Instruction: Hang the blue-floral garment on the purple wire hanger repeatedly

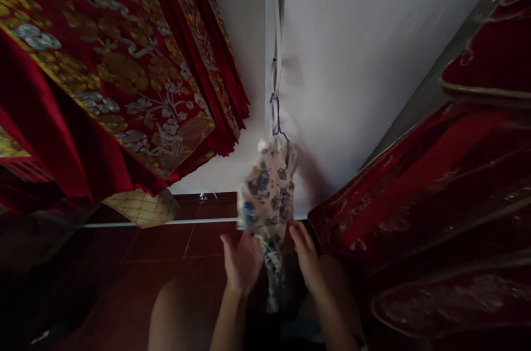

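Head view: your left hand [244,259] and right hand [307,254] are apart, one on each side of the lower end of the flowered cloth [269,190]. Both look open, with neither clamped on it; the fingers reach its lower edge, but blur and dim light hide whether they touch. The cloth hangs between and above them from a purple hanger [279,118], in front of the white wall [340,63]. Its narrow tail [272,273] drops between your wrists.

To handle it well, work from the edges inward. Take each lower side lightly between thumb and fingertips, at matching heights, so that the pull is even and the cloth does not twist. Any pull should be soft and straight down: the hanger looks thin, and a sideways tug could swing it or slip the cloth off a shoulder. Smooth with flat fingers rather than bunching the fabric, and mind the tail, which could catch on a wrist or fold under a palm.

Keep your elbows in, since the red drape [124,68] comes close on the left and the red cover [398,185] slopes in on the right. The cloth itself is blurred, so let it settle before judging whether its edges lie level.
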A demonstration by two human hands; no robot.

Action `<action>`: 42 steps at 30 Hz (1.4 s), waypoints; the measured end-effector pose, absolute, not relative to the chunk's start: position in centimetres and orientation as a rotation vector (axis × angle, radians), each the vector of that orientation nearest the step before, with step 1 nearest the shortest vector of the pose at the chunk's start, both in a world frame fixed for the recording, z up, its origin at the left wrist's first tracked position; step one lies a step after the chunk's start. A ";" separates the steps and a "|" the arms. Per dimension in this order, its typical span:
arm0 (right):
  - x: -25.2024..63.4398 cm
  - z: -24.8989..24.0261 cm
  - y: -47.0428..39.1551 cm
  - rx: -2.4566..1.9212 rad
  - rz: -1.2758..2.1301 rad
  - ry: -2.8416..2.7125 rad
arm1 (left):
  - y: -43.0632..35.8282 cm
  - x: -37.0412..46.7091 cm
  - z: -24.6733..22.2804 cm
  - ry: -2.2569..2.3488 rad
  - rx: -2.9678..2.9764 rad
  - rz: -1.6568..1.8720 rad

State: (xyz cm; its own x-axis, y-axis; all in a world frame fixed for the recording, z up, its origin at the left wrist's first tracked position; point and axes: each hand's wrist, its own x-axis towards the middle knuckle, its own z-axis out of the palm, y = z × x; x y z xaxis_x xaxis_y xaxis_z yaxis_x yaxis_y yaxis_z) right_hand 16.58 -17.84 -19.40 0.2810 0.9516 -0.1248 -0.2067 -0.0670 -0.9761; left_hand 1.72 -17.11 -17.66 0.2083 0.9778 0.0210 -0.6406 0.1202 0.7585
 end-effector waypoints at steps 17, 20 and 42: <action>14.6 -19.8 -14.2 -1.075 1.254 -0.897 | -16.3 0.2 -15.6 1.094 0.241 1.484; 14.3 -18.7 -14.4 -1.020 1.266 -1.040 | -16.4 -0.1 -15.0 1.071 0.281 1.460; 14.1 -17.1 -16.3 -1.166 1.224 -0.933 | -14.8 3.3 -20.5 1.136 1.681 1.360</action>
